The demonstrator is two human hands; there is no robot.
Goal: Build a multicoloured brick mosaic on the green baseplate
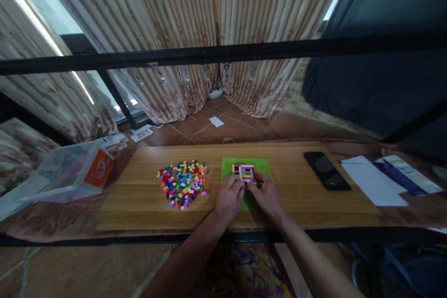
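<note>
Touching rectangular bricks (246, 172) | studded baseplate (227, 163) | left hand (229, 195), right hand (267, 195): fingers (238, 182) curled, grip unclear

Looks like a home, judging by patterned curtains (174, 14), tiled floor (244, 125) and bricks (183, 184) on the tabletop (293, 207).

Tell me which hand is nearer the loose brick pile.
Left. The left hand is to the right of the brick pile; the right hand is farther right, beyond the left hand.

The baseplate (256, 161) is lime green, the loose bricks (183, 184) multicoloured.
</note>
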